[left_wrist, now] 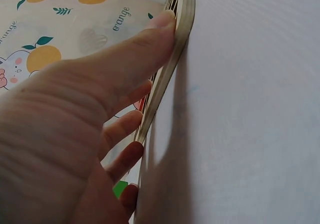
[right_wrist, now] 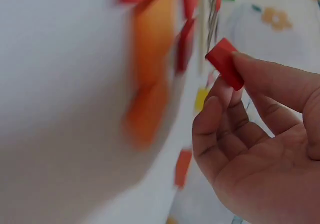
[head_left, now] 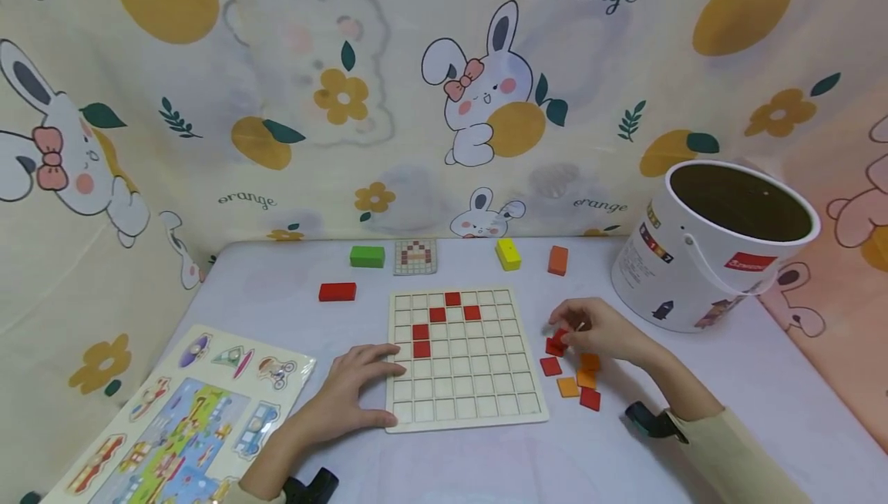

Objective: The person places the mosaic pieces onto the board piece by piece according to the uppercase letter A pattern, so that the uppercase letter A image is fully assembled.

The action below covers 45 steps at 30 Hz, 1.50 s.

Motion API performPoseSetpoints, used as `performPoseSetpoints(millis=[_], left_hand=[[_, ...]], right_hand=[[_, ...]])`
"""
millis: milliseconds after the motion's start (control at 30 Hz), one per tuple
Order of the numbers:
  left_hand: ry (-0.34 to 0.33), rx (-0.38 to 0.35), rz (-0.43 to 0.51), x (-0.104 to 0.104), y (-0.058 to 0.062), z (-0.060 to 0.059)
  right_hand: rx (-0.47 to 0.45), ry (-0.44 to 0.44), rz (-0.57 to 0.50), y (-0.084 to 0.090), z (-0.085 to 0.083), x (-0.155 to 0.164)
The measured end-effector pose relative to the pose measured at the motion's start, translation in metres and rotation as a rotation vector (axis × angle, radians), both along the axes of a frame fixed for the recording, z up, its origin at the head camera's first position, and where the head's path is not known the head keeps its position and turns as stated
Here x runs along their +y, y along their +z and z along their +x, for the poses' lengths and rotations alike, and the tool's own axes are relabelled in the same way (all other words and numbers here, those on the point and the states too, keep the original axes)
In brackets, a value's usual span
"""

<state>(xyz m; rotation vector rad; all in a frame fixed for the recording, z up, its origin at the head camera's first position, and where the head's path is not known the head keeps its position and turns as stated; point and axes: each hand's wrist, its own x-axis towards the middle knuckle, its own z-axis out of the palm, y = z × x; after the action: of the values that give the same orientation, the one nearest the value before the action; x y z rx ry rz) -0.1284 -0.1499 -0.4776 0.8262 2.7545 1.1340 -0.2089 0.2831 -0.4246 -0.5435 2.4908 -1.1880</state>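
Observation:
A pale square grid board (head_left: 466, 388) lies mid-table, with several red square tiles (head_left: 421, 349) set in its upper and left cells. My left hand (head_left: 343, 388) rests at the board's left side; in the left wrist view its thumb (left_wrist: 145, 41) touches the edge, fingers spread along it. To the right of the board, my right hand (head_left: 602, 328) pinches a red square tile (right_wrist: 222, 61) between thumb and fingers, just above the loose pile. Red tiles (head_left: 550, 366) and orange tiles (head_left: 567, 387) lie scattered below that hand.
Behind the board are a small pattern card (head_left: 415, 257), a green block (head_left: 367, 257), a red block (head_left: 337, 292), a yellow block (head_left: 508, 254) and an orange block (head_left: 558, 260). A white bucket (head_left: 641, 277) stands at right. A picture puzzle board (head_left: 208, 369) lies at left.

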Motion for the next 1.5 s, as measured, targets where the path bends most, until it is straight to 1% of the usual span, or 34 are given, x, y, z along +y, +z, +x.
performPoseSetpoints(millis=[67, 200, 300, 400, 500, 633, 733, 867, 967, 1033, 1067, 1133, 1167, 1233, 1300, 1333, 1367, 1433, 1500], left_hand=[[0.006, -0.005, -0.006, 0.000, 0.000, 0.000], [0.013, -0.006, -0.012, -0.002, -0.001, 0.000], [0.009, -0.006, -0.005, -0.003, -0.001, 0.000], [0.006, -0.006, -0.005, -0.003, -0.002, -0.001], [0.004, -0.005, -0.008, -0.003, -0.002, -0.001], [-0.003, -0.001, -0.009, -0.003, -0.002, -0.002], [-0.007, 0.003, -0.009, -0.003, -0.002, -0.002], [-0.007, 0.009, -0.007, -0.003, -0.001, -0.001], [-0.009, 0.011, -0.002, -0.003, -0.001, -0.001], [-0.011, 0.012, -0.001, -0.002, -0.002, -0.001], [-0.012, 0.012, 0.002, -0.002, -0.002, -0.001], [-0.015, 0.011, 0.004, -0.002, -0.002, -0.001], [-0.014, 0.009, 0.004, -0.001, -0.002, -0.001], [-0.014, 0.009, 0.004, -0.001, -0.002, -0.001], [-0.013, 0.009, 0.002, -0.001, -0.001, -0.001], [-0.011, 0.010, 0.000, -0.001, -0.001, -0.001], [-0.010, 0.010, 0.000, -0.001, -0.001, -0.001], [-0.009, 0.009, 0.001, -0.001, -0.001, -0.001], [-0.007, 0.005, 0.001, -0.001, -0.001, 0.000]], right_hand=[[0.010, 0.041, -0.001, 0.003, -0.005, -0.017], [0.020, 0.166, -0.045, 0.006, -0.011, -0.063], [0.026, 0.270, -0.105, 0.003, -0.014, -0.100], [0.037, 0.346, -0.134, -0.001, -0.015, -0.132], [0.052, 0.389, -0.138, -0.004, -0.015, -0.158], [0.044, 0.398, -0.117, -0.009, -0.012, -0.180], [0.039, 0.390, -0.073, -0.013, -0.009, -0.188], [0.068, 0.376, -0.013, -0.013, -0.004, -0.190], [0.131, 0.360, 0.020, -0.010, -0.001, -0.187], [0.213, 0.338, 0.059, -0.007, 0.004, -0.184], [0.266, 0.327, 0.091, -0.005, 0.007, -0.182], [0.389, 0.328, 0.207, 0.000, 0.018, -0.178], [0.430, 0.342, 0.280, 0.002, 0.025, -0.176], [0.473, 0.396, 0.426, 0.006, 0.040, -0.171], [0.476, 0.468, 0.536, 0.008, 0.052, -0.167], [0.454, 0.495, 0.573, 0.008, 0.058, -0.165], [0.425, 0.512, 0.592, 0.007, 0.062, -0.164], [0.406, 0.530, 0.611, 0.007, 0.068, -0.162], [0.393, 0.542, 0.603, 0.004, 0.071, -0.160]])
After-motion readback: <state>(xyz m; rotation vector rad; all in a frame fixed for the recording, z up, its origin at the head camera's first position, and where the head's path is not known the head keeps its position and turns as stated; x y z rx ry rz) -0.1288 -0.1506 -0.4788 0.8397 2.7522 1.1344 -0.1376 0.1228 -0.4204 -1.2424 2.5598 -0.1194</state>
